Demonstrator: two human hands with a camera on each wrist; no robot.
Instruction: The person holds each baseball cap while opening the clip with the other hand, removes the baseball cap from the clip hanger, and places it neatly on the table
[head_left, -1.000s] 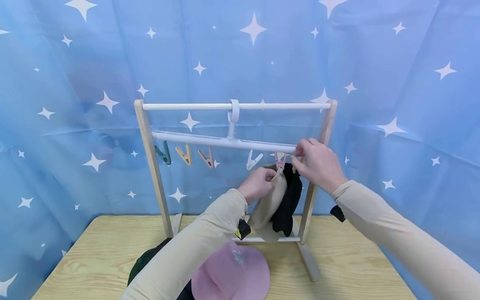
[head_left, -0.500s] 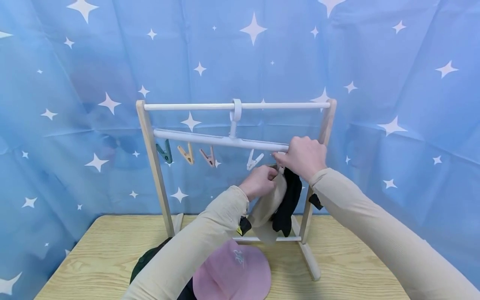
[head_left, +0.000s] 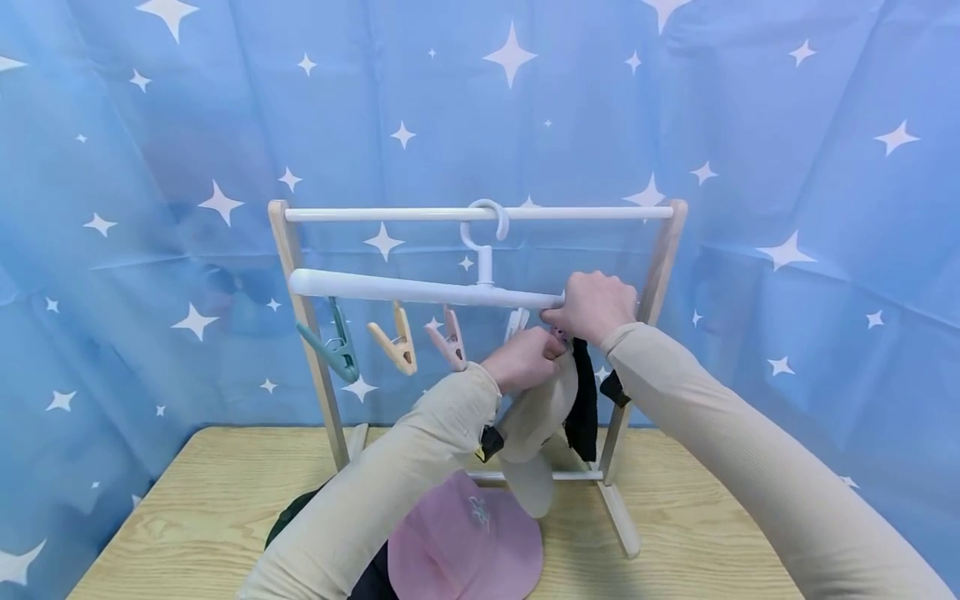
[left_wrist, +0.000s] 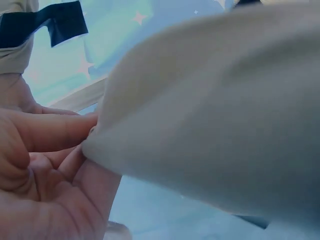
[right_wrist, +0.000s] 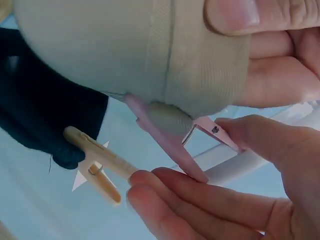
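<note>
A beige cap (head_left: 543,400) hangs below the right half of a white clip hanger (head_left: 390,287). My left hand (head_left: 523,360) pinches the cap's edge between thumb and fingers. At the hanger's right end, my right hand (head_left: 600,307) holds a pink clip (right_wrist: 167,145), thumb on one handle and fingers on the other. In the right wrist view the cap's edge sits at that clip's mouth. A black cloth piece (head_left: 582,408) hangs just behind the cap, held by a pale orange clip (right_wrist: 97,155). In the head view my hands hide most of the pink clip.
A wooden rack with a white top rail (head_left: 375,214) carries the hanger. Green (head_left: 337,350), yellow (head_left: 397,340), pale pink (head_left: 450,337) and white clips (head_left: 516,323) dangle from it. A pink cap (head_left: 468,542) and dark caps (head_left: 296,517) lie on the wooden table (head_left: 705,517).
My right hand has moved left from the hanger's end onto the pink clip. The hanger has turned, its left end swinging nearer, and the beige cap has shifted with my left hand.
</note>
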